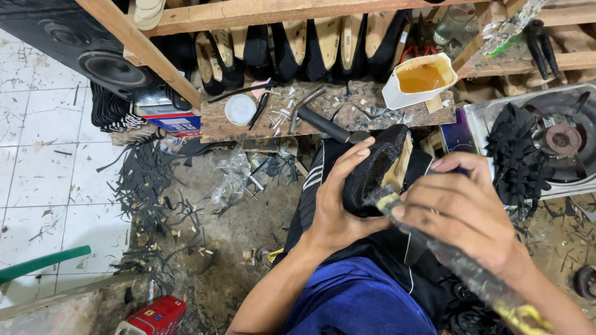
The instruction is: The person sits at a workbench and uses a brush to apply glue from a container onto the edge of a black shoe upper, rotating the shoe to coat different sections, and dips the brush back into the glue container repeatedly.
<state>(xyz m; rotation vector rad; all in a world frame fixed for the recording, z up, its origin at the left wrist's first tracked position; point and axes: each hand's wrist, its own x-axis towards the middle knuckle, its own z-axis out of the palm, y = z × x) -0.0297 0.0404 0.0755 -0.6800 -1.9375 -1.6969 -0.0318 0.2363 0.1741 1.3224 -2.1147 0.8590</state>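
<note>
My left hand grips a black shoe upper on a wooden last, held tilted over my lap. My right hand holds a glue-crusted brush whose tip touches the underside of the shoe near my left fingers. The brush handle runs down to the lower right, past my wrist. A white container of amber glue stands on the wooden board just beyond the shoe.
A wooden board carries a hammer, a white lid and scraps. Several black shoes line the shelf behind. A gas burner with black strips sits right. A speaker stands left; black offcuts litter the floor.
</note>
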